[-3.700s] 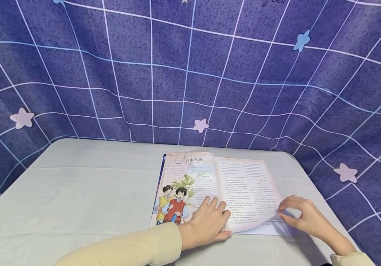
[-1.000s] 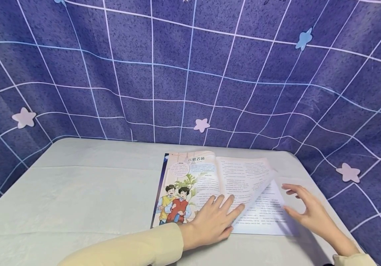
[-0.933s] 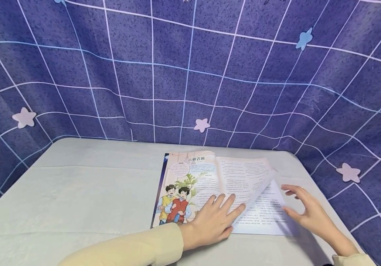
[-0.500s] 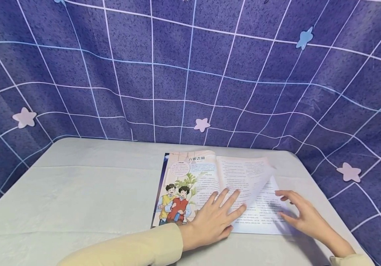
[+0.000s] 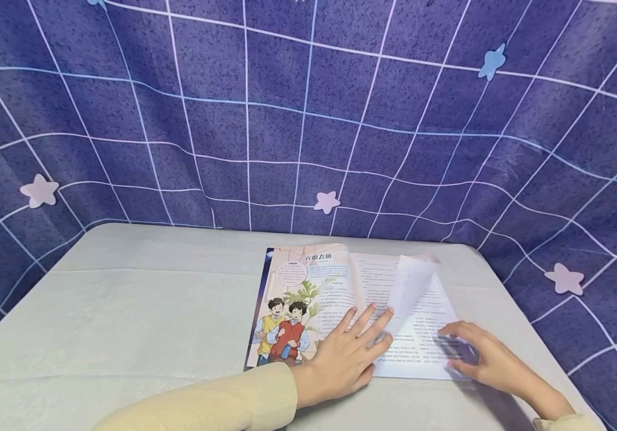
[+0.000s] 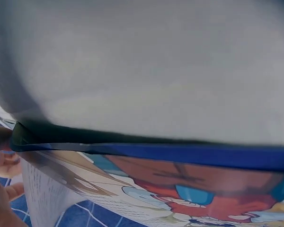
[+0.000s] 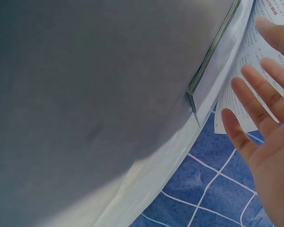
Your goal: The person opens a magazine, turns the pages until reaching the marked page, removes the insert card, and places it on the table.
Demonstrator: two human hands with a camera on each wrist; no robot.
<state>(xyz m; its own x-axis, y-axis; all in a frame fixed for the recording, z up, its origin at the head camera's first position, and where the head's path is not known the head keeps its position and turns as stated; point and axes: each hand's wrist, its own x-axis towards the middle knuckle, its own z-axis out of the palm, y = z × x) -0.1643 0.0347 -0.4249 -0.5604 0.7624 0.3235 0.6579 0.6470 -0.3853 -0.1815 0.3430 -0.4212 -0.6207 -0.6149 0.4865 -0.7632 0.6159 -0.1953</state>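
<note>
An open magazine (image 5: 335, 275) lies on the table, its left page printed with two cartoon figures. My left hand (image 5: 342, 354) rests with spread fingers over the lower middle of the magazine, near the spine. One right-hand leaf (image 5: 413, 284) stands partly lifted, its lower corner curled up and over to the left; the text page (image 5: 432, 341) beneath is exposed. At the magazine's lower right edge is my right hand (image 5: 494, 362), with thumb and fingers apart. In the right wrist view that hand (image 7: 274, 118) pinches nothing, and the lifted leaf (image 7: 222, 118) shows beyond its fingers.
A pale cloth covers the table (image 5: 125, 323), which extends left of the magazine. Behind and to the sides hangs a blue curtain (image 5: 265, 137) with grid lines and stars. The table's right edge (image 5: 523, 323) runs close to the right hand.
The right-hand leaf has curled progressively up and left, uncovering more of the page below. My right hand has let go of the page edge and moved slightly left; the left hand's fingers spread.
</note>
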